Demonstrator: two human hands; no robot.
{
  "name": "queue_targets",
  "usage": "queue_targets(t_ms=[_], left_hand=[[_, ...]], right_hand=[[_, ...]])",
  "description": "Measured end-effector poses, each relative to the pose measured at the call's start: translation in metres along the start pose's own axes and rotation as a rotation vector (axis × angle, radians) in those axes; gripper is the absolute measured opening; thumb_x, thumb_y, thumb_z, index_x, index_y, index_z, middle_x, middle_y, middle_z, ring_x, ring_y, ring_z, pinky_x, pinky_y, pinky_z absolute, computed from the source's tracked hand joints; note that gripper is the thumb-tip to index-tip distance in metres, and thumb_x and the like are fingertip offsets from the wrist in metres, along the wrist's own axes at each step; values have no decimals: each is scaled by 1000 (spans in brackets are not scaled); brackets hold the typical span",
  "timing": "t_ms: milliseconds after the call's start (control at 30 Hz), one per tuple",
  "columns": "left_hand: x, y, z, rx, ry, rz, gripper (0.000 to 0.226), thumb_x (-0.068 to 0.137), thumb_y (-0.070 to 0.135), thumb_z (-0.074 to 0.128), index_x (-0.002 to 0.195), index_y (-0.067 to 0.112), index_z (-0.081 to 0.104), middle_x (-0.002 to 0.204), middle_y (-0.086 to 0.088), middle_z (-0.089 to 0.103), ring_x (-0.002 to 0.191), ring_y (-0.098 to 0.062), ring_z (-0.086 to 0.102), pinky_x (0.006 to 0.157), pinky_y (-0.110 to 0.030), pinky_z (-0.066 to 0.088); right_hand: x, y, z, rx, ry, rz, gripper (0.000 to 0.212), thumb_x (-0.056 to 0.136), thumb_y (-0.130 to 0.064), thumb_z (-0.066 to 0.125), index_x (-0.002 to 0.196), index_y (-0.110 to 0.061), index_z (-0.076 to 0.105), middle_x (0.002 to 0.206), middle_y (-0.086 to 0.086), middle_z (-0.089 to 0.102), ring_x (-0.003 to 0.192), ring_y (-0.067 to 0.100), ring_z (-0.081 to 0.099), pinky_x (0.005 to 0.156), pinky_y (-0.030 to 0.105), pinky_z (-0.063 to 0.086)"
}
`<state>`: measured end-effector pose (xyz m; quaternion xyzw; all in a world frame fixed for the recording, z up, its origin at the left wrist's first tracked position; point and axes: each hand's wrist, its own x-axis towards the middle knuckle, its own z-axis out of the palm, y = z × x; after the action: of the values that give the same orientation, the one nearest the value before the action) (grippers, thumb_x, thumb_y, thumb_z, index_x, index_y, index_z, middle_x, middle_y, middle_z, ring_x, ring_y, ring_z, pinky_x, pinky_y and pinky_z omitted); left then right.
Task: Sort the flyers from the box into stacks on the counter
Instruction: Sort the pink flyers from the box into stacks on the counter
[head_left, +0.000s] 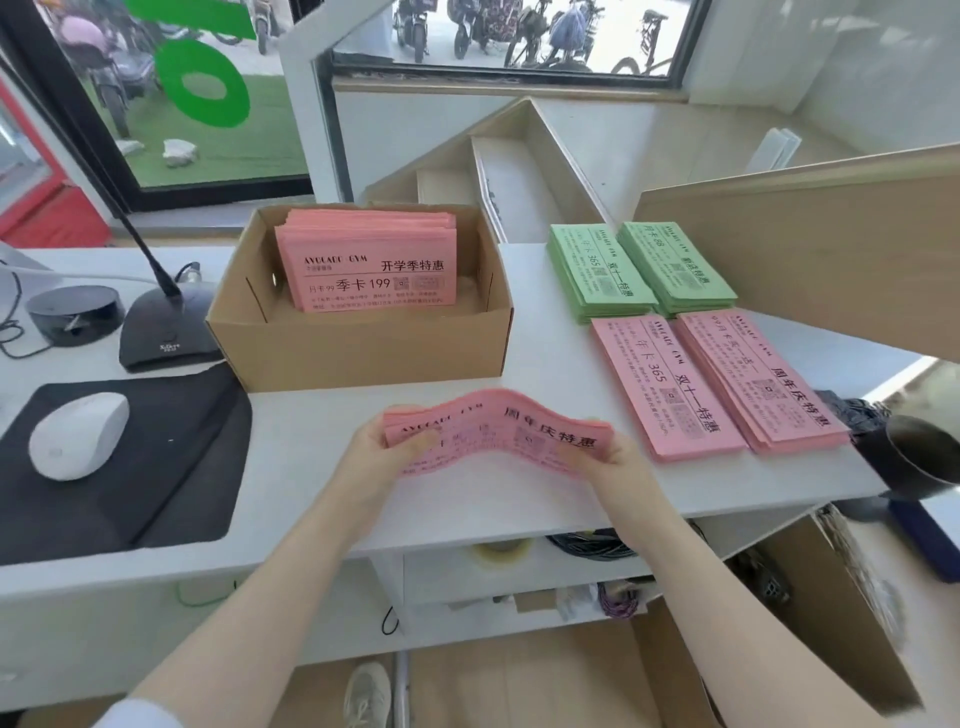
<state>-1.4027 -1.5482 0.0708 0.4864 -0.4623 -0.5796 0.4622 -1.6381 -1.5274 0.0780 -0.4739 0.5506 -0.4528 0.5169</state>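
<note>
Pink paper fills both hands: a small bundle of flyers (498, 434) headed 周年庆特惠 is held just above the counter (311, 415) near its front edge, in front of the cardboard box (363, 343). The left hand (382, 449) grips the bundle's left end and the right hand (605, 460) grips its right end, fingers curled round the paper, so that the middle bows upward. The box, toward the back edge, holds more pink flyers (371, 265) with a different headline. Along the right side of the counter lie four stacks: two green stacks (641, 270) farther back and two pink ones nearer the front. The far-right pink stack (761, 379) carries the same headline as the bundle, so that looks like where it belongs; the pink stack beside it (667, 387) reads 双十一特惠 and should be avoided. To do this well, ease the inward squeeze so the sheets flatten, square their edges against the counter, turn the bundle to match the stack's orientation, and lay it down flush without nudging the neighbouring stack.
</note>
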Motion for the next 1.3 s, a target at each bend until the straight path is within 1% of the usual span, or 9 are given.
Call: queue_targets(t_ms=[133,367,567,667,767,867,967,1133,1300], left_hand=[[-7,1,17,53,21,78,19,82,-7,58,88,11,62,69,12,68,65,0,61,58,-12,46],[0,0,34,219,-85,-5,20,88,3,56,101,15,65,80,18,71,78,3,66,67,-10,50],[17,22,66,300,-226,45,22,90,6,54,90,25,66,76,19,71,75,2,67,71,-14,53],[32,34,87,372,-349,92,25,90,5,55,92,26,67,84,14,73,84,-7,69,76,-22,54],[50,45,110,450,-423,161,27,90,6,56,90,31,66,79,22,71,79,2,67,75,-13,51],[71,55,134,545,-485,180,26,90,12,57,88,37,65,82,23,69,78,7,65,73,-10,50],[97,60,157,405,-422,98,18,86,14,62,89,31,64,84,10,72,76,-7,70,70,-22,56],[139,50,177,-178,-307,-318,8,93,16,53,100,13,57,85,-5,70,70,-16,70,70,-29,58],[162,24,187,38,-345,-256,17,92,11,55,108,10,56,97,-6,71,80,-19,70,68,-26,58]], right_hand=[[-7,1,-2,-12,55,-127,24,90,-1,53,110,-12,61,104,-2,69,95,6,65,80,20,52],[-22,5,-40,-106,72,-40,27,90,-6,55,96,-30,64,90,-18,72,88,0,66,77,20,52],[-28,-12,-87,-81,185,-69,29,87,-6,59,107,-26,56,97,-4,71,92,9,66,77,24,52],[-29,-25,-111,-261,221,-130,27,87,-9,60,101,-33,59,95,-8,68,85,-1,63,67,12,49],[-17,-35,-132,-588,214,-185,14,83,-14,65,83,-28,66,88,-10,67,83,0,60,72,17,45],[-4,-44,-140,-748,149,-187,12,85,-18,64,88,-30,62,85,-22,62,81,-12,57,71,8,44],[12,-49,-144,-810,126,-111,9,88,-21,60,97,-24,59,88,-20,60,79,-11,55,67,8,40],[44,-44,-154,-452,303,142,7,89,-26,58,94,-21,59,92,-6,71,78,10,70,75,35,55],[84,-25,-145,-556,398,280,8,90,-25,56,94,-19,59,95,0,68,85,16,66,81,40,54]])
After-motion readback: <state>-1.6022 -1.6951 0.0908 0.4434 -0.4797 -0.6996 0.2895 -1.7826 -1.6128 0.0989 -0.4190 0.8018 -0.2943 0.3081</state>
